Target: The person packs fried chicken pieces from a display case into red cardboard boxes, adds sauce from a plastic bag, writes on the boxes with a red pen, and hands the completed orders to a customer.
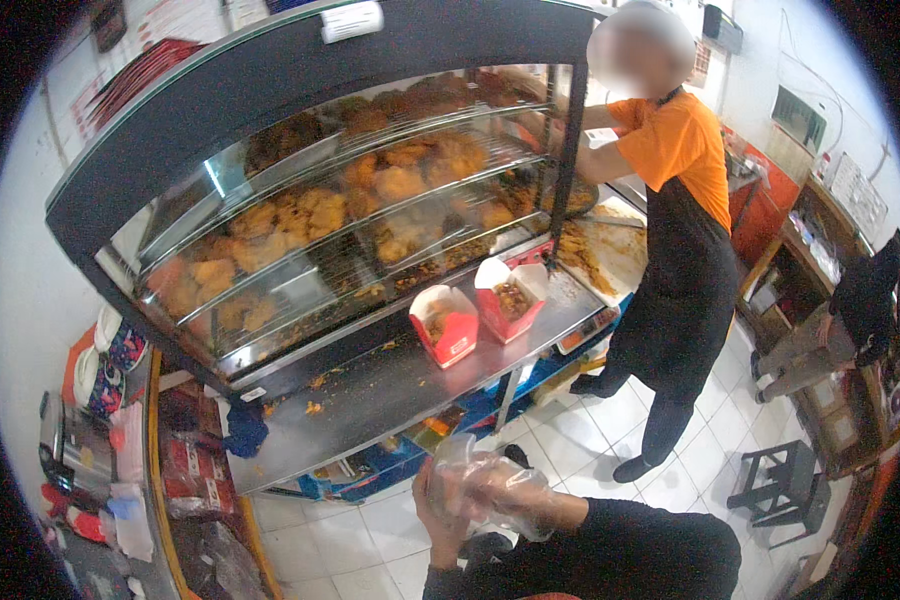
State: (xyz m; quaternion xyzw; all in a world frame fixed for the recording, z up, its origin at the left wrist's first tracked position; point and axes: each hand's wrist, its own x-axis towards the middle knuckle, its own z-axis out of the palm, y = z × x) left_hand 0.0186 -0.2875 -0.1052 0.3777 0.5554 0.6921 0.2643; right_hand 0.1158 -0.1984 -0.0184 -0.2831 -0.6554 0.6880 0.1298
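Observation:
Both my hands are close together at the lower middle, in front of the steel counter. My right hand point(502, 491) wears a clear plastic glove point(461, 465); its fingers point left towards my left hand. My left hand point(436, 510) is bare and lies against the glove's outer side; the loose plastic hides how its fingers are set. Beyond them, two red-and-white food boxes point(450, 337) point(514, 307) stand open on the steel counter point(345, 405), with pieces of food inside. Behind the boxes a glass display cabinet point(577, 97) holds fried chicken pieces point(292, 217) on wire shelves.
A co-worker in an orange shirt and dark apron point(682, 247) reaches into the cabinet's right end. Another person point(866, 300) is at the far right. A dark stool point(784, 480) stands on the tiled floor. A blue cloth point(245, 429) hangs at the counter's left corner, near shelves with packages point(195, 465).

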